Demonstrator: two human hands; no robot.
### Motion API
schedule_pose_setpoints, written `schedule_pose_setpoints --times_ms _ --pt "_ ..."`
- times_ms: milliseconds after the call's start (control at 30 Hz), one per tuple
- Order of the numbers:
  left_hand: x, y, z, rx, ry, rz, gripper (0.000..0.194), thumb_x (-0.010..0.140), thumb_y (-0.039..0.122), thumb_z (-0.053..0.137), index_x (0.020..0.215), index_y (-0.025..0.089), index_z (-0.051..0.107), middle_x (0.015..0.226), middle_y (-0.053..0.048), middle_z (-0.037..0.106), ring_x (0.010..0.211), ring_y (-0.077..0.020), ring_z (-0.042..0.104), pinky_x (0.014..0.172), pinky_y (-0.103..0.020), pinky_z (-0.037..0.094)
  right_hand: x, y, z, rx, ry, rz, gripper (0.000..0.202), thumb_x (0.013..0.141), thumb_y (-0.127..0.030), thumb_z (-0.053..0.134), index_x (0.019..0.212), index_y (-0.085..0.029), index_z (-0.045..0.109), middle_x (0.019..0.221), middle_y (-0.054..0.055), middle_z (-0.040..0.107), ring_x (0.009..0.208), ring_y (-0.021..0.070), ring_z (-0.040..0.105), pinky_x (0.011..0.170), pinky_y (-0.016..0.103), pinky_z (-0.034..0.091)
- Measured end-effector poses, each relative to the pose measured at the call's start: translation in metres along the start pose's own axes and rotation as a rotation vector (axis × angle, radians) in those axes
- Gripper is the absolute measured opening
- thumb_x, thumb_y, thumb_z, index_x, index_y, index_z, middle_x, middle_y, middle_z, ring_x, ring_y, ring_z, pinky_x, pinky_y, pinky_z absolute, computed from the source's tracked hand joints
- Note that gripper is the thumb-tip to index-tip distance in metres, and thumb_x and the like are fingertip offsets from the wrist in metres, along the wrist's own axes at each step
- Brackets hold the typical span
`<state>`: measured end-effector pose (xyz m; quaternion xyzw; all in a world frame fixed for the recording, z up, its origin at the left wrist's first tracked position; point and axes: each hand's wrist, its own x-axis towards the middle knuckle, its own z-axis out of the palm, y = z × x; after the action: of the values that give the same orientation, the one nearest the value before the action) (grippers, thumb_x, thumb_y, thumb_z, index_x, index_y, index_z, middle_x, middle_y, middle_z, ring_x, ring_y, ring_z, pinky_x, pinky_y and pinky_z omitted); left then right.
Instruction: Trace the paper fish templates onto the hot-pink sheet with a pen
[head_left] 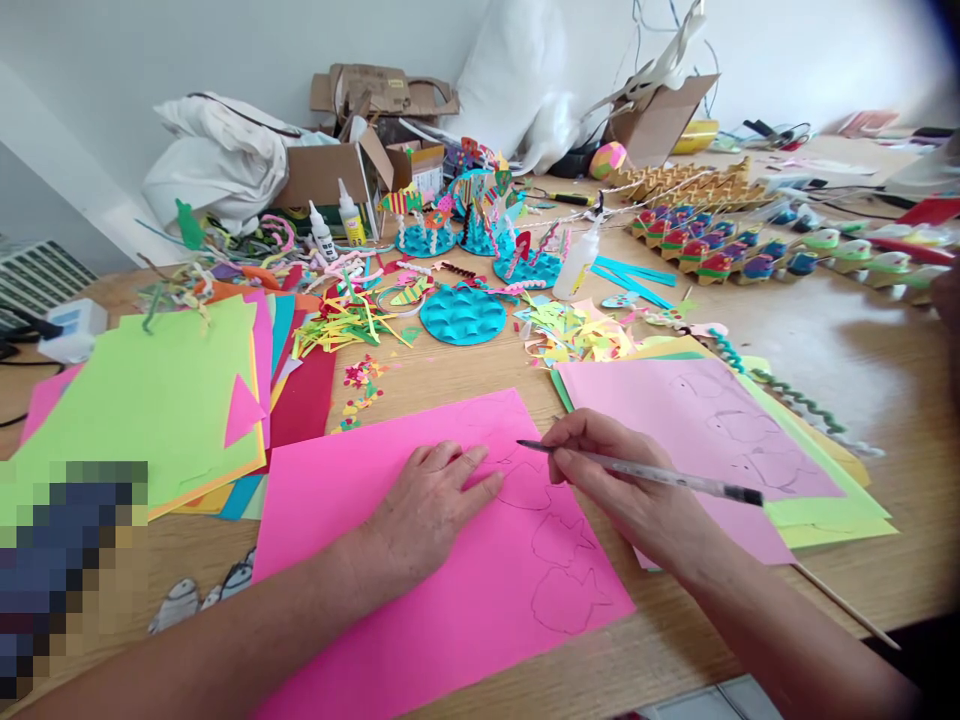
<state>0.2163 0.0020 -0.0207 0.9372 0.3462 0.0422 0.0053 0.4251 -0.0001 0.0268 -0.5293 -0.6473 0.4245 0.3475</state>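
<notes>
Broadly, a wooden table [450, 375] carries everything, and the bright pink sheet [457, 610] lies on it directly before the person. Left of that sheet sits a pile of coloured papers topped by a lime-green sheet [180, 390]; to its right, a pale pink sheet [645, 400] with pencil-like drawings covers more green and yellow paper. Well beyond the bright pink sheet stands an open cardboard box [322, 185], and far off to its right are egg-carton trays [705, 250] with painted cups. On the sheet itself, the left hand [427, 515] rests palm down, fingers extended and slightly spread, gripping nothing. Over the sheet's right edge, the right hand [615, 480] has its thumb and fingers closed in a pinch on a pen [652, 472]. Past the sheet's far edge lies a scalloped blue disc [463, 315], with an upright glue bottle [577, 262] farther back to the right. The pen slants across the sheet's edge, its dark tip above the pink paper; whether it touches cannot be told. Fish-shaped outlines [562, 540] run down the sheet's right side, and tiny confetti bits [363, 372] scatter just beyond its far edge.
</notes>
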Motion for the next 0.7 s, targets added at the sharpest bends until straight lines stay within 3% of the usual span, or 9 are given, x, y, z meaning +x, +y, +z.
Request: schedule_pose_setpoints --times_ms 167,367,700 --pt "0.0 0.0 -0.001 0.008 -0.001 0.0 0.04 0.085 0.014 0.046 0.124 0.025 0.045 0.131 -0.005 0.043 0.107 -0.0232 0.04 0.084 -0.038 0.038 0.006 0.004 0.003 -0.074 -0.075 -0.023 0.008 0.076 -0.02 0.047 0.075 -0.018 0.054 0.063 0.0 0.056 0.058 0.0122 0.049 0.051 0.023 0.037" --pt "0.0 0.001 -0.004 0.014 -0.01 0.002 0.042 0.085 0.015 0.048 0.125 0.024 0.044 0.129 -0.006 0.044 0.105 -0.0224 0.041 0.085 -0.036 0.038 0.014 0.028 0.014 -0.121 0.003 -0.065 0.007 0.071 -0.015 0.045 0.068 -0.019 0.05 0.061 -0.002 0.049 0.055 0.011 0.044 0.048 0.022 0.034" --pt "0.0 0.001 -0.003 -0.007 0.013 0.003 0.037 0.086 0.015 0.045 0.123 0.022 0.046 0.129 -0.006 0.043 0.104 -0.0231 0.039 0.085 -0.037 0.038 0.012 0.03 0.014 -0.142 -0.065 -0.093 0.008 0.072 -0.015 0.045 0.066 -0.019 0.047 0.055 -0.004 0.045 0.049 0.0096 0.041 0.045 0.022 0.03"
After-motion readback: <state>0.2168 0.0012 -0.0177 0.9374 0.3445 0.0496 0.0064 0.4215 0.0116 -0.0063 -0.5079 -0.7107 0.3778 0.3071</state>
